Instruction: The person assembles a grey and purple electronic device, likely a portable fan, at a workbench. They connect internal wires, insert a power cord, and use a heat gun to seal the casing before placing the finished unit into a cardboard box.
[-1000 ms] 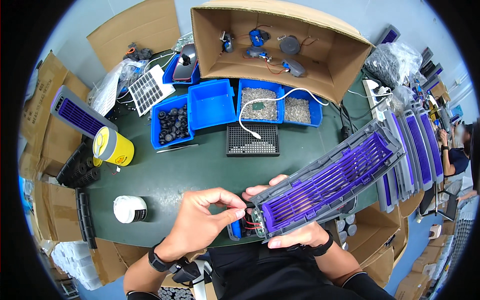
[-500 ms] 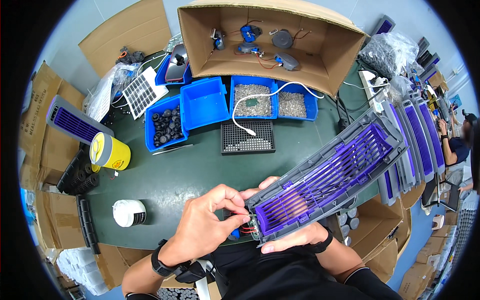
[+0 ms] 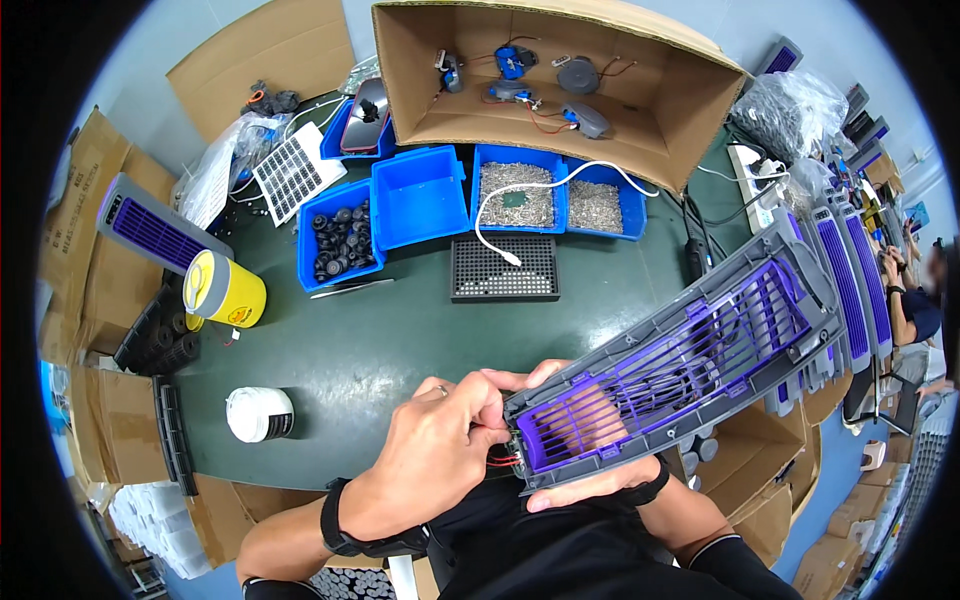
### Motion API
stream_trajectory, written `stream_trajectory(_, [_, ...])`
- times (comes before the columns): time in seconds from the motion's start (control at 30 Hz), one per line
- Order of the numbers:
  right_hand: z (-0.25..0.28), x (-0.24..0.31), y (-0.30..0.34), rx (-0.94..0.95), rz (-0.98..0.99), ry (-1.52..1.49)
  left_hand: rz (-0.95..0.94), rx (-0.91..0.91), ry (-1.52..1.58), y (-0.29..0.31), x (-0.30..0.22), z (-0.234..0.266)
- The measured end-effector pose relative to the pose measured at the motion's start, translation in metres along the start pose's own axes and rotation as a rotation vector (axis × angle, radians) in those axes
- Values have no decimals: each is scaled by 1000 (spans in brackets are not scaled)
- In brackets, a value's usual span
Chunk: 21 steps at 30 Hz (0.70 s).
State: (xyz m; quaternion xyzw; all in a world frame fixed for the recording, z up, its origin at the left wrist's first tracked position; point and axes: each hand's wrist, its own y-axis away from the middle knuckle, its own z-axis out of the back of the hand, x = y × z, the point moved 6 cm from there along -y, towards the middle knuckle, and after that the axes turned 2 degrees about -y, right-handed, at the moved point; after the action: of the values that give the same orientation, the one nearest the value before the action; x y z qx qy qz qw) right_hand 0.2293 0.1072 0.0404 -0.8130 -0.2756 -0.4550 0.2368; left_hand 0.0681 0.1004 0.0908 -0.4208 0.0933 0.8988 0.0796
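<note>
A long grey tower-fan housing (image 3: pixel 640 327) with a purple slatted grille slants up to the right over the table's front edge, its inner side facing up. My right hand (image 3: pixel 592 486) grips its lower end from beneath, thumb on the near rim and fingers showing through the slats. My left hand (image 3: pixel 437 442) is closed at that same end, fingers pinched beside a small green circuit board (image 3: pixel 516 446). Red wires (image 3: pixel 503 461) run out just below those fingertips. What the pinch holds is hidden behind the fingers.
Blue bins (image 3: pixel 418 197) line the back, some holding black knobs (image 3: pixel 342 243) or small metal parts (image 3: pixel 515 195). A cardboard box (image 3: pixel 640 110) with motors stands behind. A yellow canister (image 3: pixel 233 290) and white jar (image 3: pixel 258 414) stand left; more fan housings (image 3: pixel 840 285) right.
My left hand has turned and closed in on the housing's end, covering more of the board and wires. The view has shifted slightly; my right hand keeps its hold.
</note>
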Motion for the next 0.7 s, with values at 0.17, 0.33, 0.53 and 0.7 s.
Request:
stream_trajectory(0.17, [2,-2,1,-10,38,-40,15,-61,106,5,4,7])
stream_trajectory(0.33, [5,-6,0,-4,86,14,-113,-76,77,7,11,8])
stream_trajectory(0.53, [8,-6,1,-47,95,26,-98,-59,133,4,10,0])
stream_trajectory(0.7, [7,-6,0,-48,68,11,-58,-82,216,7,15,-5])
